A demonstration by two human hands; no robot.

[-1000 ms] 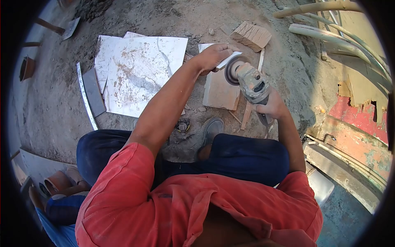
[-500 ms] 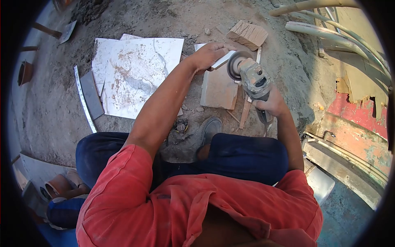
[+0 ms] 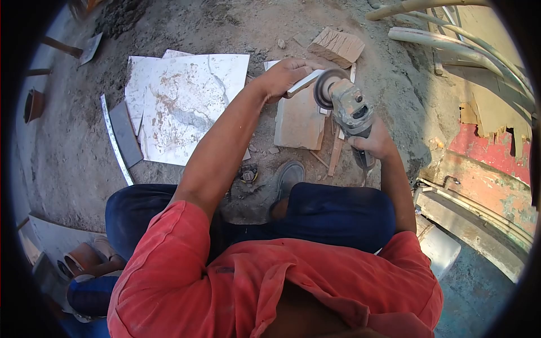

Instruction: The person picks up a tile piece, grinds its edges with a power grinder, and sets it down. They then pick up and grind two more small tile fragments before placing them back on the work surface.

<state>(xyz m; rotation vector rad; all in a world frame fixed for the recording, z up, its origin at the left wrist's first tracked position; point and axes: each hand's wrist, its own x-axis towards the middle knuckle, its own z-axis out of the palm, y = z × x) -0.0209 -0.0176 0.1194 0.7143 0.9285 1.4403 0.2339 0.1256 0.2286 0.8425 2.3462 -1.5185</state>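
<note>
Step in hand, as I'm reading it: dressing or trimming an edge of the white tile piece (image 3: 304, 83) with the angle grinder (image 3: 349, 104). Left hand (image 3: 284, 78) is clamping the tile piece, thumb and fingers closed round its far end. Right hand (image 3: 376, 142) is wrapping the grinder's body near the rear. Tile piece is sitting up over the flat stone slab (image 3: 298, 125), tilted, its edge meeting or nearly meeting the disc (image 3: 326, 89) (contact line is too small to call; can't tell if the disc is spinning either).

Next move is probably calling for a steady tile, light pressure, and the disc tracking along that edge rather than digging in. Left fingers are sitting near the disc, so the grip should be favouring the far end. Thin piece, likely to be chipping if it's twisting.

Around it: rough block (image 3: 337, 46) is lying just beyond the slab, wood strip (image 3: 336, 156) beside it on the near right, big white sheets (image 3: 186, 107) off to the left.
</note>
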